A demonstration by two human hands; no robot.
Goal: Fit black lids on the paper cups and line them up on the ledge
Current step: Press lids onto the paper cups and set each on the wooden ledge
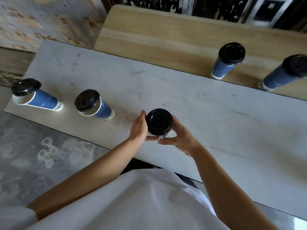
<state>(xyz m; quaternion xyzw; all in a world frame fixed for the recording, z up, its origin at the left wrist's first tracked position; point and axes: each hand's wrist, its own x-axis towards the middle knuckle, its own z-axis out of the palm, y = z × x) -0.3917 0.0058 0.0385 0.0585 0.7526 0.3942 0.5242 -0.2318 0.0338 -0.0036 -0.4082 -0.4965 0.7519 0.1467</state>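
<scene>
Two hands on it right now, left hand [138, 128] and right hand [181, 138] both curled round the upright lidded cup [159, 122], which sits well short of the wooden ledge [149, 39], so I'd guess it goes forward-right, the right hand's side.

Soft, even daylight, faint shadows; wide-angle bending and blur toward the edges.
</scene>
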